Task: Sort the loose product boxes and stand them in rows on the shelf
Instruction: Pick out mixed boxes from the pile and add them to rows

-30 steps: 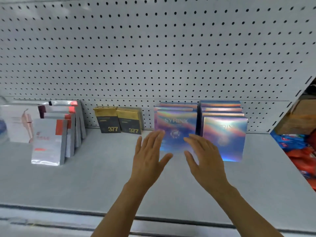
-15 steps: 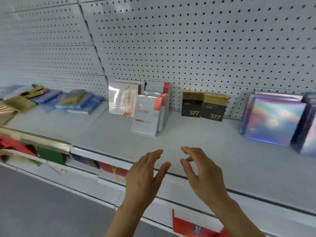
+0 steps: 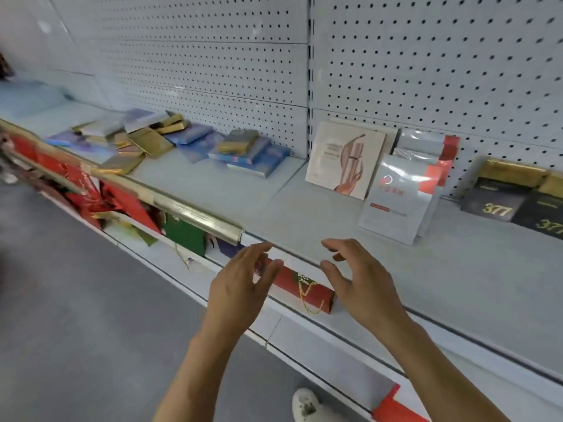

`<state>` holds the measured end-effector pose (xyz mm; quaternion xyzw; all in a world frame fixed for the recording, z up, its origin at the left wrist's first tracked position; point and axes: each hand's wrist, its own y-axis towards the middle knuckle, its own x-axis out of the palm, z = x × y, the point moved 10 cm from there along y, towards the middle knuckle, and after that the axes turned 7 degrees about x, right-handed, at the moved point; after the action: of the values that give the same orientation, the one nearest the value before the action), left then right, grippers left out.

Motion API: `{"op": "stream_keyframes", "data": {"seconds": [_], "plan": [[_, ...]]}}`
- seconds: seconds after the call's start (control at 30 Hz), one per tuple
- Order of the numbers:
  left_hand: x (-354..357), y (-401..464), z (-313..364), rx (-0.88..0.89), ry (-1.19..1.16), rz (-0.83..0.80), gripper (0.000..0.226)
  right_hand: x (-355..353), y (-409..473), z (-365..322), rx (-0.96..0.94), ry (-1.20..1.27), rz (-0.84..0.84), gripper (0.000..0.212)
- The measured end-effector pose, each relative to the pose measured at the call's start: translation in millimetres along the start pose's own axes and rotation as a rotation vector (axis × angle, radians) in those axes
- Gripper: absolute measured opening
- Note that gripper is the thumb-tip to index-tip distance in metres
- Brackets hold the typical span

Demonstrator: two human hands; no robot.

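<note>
My left hand (image 3: 240, 287) and my right hand (image 3: 359, 281) hover empty in front of the shelf's front edge (image 3: 304, 257), fingers apart. Far to the left on the grey shelf lies a loose heap of gold and blue boxes (image 3: 146, 138), with a smaller stack of blue boxes topped by a gold one (image 3: 246, 153) beside it. To the right stand a white box with a pink figure (image 3: 344, 159), a row of silver boxes with red corners (image 3: 402, 196), and black-and-gold boxes marked 377 (image 3: 502, 196).
A white pegboard wall (image 3: 396, 71) backs the shelf. The lower shelf holds red and green gift bags (image 3: 131, 205) and a red box with a gold cord (image 3: 304, 290). A gold price rail (image 3: 195, 214) runs along the left shelf edge. A white shoe (image 3: 304, 403) stands on the grey floor.
The view has swung left from the iridescent boxes to the loose heap. Both hands pulled back off the shelf and now hang empty before its front edge.
</note>
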<state>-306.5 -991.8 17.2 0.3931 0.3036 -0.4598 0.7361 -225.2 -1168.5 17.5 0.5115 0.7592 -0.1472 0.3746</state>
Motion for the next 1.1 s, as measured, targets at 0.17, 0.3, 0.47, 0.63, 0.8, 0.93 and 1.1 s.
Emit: {"op": "stream_keyframes", "data": {"seconds": [0.17, 0.3, 0.47, 0.63, 0.8, 0.93, 1.1], "plan": [[-11, 30, -57, -0.059, -0.043, -0.009, 0.049, 48, 55, -35, -0.038, 0.042, -0.034, 0.030], [-29, 75, -111, -0.101, -0.069, -0.014, 0.049, 90, 119, -68, -0.078, 0.091, -0.073, 0.028], [-52, 152, -172, -0.134, -0.103, -0.008, 0.039, 116, 206, -85, -0.025, 0.191, -0.044, 0.027], [-55, 231, -216, -0.138, -0.193, -0.022, 0.033, 148, 281, -84, 0.089, 0.250, -0.058, 0.026], [-47, 296, -256, -0.170, -0.278, -0.041, 0.032, 164, 336, -71, 0.225, 0.266, -0.065, 0.027], [-26, 357, -292, -0.212, -0.343, -0.050, 0.040, 181, 372, -56, 0.370, 0.301, -0.069, 0.033], [14, 432, -319, -0.236, -0.226, -0.223, 0.063, 197, 396, -25, 0.676, 0.428, 0.040, 0.044]]}}
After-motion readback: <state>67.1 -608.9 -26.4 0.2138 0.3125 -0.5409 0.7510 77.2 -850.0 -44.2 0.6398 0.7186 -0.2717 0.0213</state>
